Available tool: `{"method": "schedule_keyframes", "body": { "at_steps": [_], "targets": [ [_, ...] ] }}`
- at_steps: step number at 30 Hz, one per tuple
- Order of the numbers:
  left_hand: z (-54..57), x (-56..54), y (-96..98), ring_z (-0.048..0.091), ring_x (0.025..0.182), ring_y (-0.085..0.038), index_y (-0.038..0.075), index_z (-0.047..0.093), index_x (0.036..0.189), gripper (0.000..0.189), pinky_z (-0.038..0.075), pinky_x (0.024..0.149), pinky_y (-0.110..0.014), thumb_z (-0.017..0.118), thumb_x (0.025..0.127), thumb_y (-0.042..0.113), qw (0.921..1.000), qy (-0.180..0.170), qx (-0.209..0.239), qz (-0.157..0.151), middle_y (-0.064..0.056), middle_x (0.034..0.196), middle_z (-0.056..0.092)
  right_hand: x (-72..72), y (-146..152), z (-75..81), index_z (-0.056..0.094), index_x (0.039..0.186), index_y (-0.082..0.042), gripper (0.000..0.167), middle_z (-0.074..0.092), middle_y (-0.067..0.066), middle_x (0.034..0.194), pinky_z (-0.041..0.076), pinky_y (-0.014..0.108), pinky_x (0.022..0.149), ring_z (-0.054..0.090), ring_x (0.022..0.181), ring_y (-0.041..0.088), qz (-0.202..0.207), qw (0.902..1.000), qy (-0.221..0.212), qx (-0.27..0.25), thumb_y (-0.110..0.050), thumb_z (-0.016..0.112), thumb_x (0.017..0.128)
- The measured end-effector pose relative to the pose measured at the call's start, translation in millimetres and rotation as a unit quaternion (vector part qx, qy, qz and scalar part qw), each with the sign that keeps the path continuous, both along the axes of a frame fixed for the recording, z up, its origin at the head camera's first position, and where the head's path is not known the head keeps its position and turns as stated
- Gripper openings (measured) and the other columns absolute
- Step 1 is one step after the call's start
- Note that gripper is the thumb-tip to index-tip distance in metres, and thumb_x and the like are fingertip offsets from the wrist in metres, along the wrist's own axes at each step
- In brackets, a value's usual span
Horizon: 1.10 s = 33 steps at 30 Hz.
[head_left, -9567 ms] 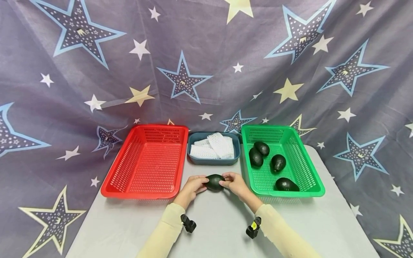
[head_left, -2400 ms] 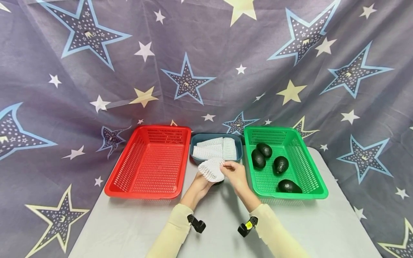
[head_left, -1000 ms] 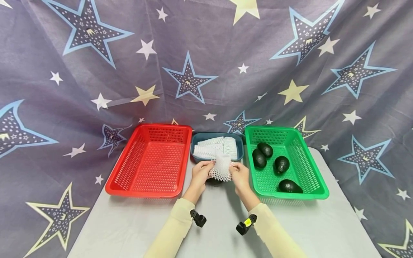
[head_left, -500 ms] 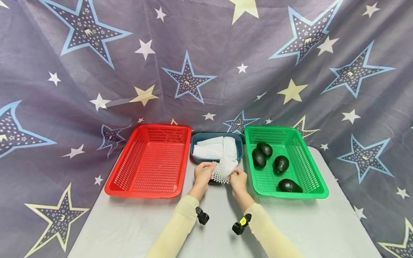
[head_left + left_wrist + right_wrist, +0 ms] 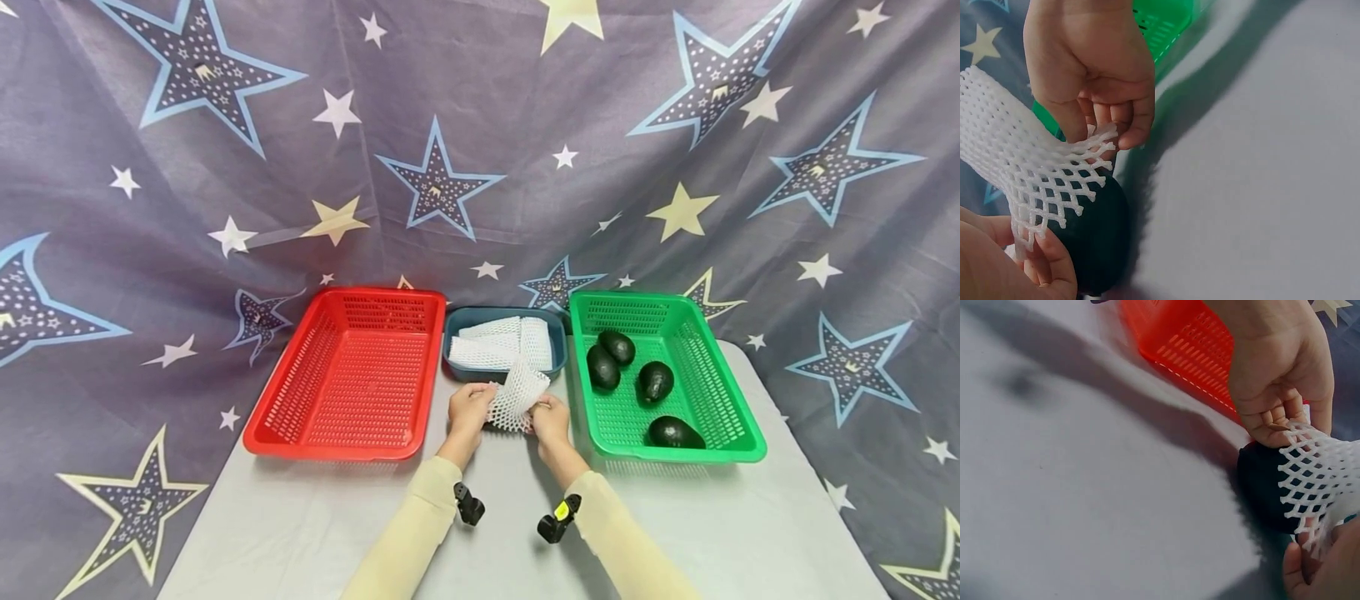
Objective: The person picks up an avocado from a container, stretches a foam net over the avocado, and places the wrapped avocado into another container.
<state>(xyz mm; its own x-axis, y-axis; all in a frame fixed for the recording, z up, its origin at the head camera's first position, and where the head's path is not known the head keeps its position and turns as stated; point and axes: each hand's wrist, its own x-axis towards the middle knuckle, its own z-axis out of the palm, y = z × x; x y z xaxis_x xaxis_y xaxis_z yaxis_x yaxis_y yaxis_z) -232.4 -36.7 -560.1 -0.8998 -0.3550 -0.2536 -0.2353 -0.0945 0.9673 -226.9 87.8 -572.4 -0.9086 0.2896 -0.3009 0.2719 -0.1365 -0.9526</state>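
In the head view my left hand and right hand pinch opposite sides of the mouth of a white foam net sleeve, spreading it. The sleeve's closed length leans up toward the back. Beneath that mouth a dark avocado lies on the table, mostly hidden from the head camera. The left wrist view has the sleeve's toothed edge overlapping the avocado's upper part, with its lower part bare. From the right wrist, the same mesh spans between thumbs and fingers, partly covering the avocado.
A red basket stands on the left. Behind my hands, a blue tray holds more foam net sleeves. The green basket on the right contains several avocados. A star-patterned curtain hangs behind the grey-white table.
Both hands first held the avocado on the table; later they took up a net sleeve. Over the last second they spread its mouth and lowered it slightly toward the avocado.
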Motion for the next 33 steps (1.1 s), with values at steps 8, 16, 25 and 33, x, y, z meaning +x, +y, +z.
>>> {"method": "schedule_keyframes", "body": {
  "at_steps": [8,16,25,33],
  "targets": [
    [-5.9,0.3,-3.6,0.055,0.065,-0.009,-0.005,0.073,0.102,0.018,0.047,0.055,-0.019,0.071,0.089,0.007,0.9999,-0.008,0.011,0.003,0.0,0.081,0.069,2.5,-1,-2.3,0.057,0.098,0.003,0.007,0.056,0.002,0.077,0.056,0.024,0.051,0.056,0.057,0.01,0.013,0.9994,-0.026,-0.017,0.004,0.052,0.094],
    [-11.9,0.2,-10.4,0.054,0.065,-0.007,-0.006,0.073,0.106,0.021,0.048,0.056,-0.018,0.069,0.092,0.009,0.9993,-0.021,0.027,-0.011,0.003,0.078,0.063,1.6,-3,-3.8,0.058,0.099,0.008,0.007,0.056,0.001,0.078,0.058,0.023,0.057,0.058,0.06,0.009,0.006,0.9994,-0.015,-0.032,0.003,0.054,0.097],
    [-17.3,2.9,-16.7,0.058,0.067,-0.006,0.008,0.064,0.085,0.012,0.052,0.062,-0.02,0.06,0.097,0.009,0.9868,-0.045,0.154,-0.024,0.006,0.074,0.061,0.5,-1,9.5,0.065,0.1,0.013,0.013,0.063,-0.003,0.071,0.052,0.017,0.053,0.056,0.059,0.003,-0.01,0.9987,0.041,0.027,0.002,0.063,0.094],
    [-19.6,8.9,-19.0,0.06,0.073,-0.007,-0.006,0.062,0.125,0.03,0.054,0.066,-0.021,0.057,0.1,0.011,0.9819,-0.068,0.168,-0.056,0.003,0.086,0.067,4.0,1,16.2,0.066,0.099,0.014,0.013,0.062,-0.004,0.068,0.051,0.019,0.051,0.054,0.055,0.003,-0.014,0.9972,0.059,0.044,0.003,0.065,0.092]
  ]
}}
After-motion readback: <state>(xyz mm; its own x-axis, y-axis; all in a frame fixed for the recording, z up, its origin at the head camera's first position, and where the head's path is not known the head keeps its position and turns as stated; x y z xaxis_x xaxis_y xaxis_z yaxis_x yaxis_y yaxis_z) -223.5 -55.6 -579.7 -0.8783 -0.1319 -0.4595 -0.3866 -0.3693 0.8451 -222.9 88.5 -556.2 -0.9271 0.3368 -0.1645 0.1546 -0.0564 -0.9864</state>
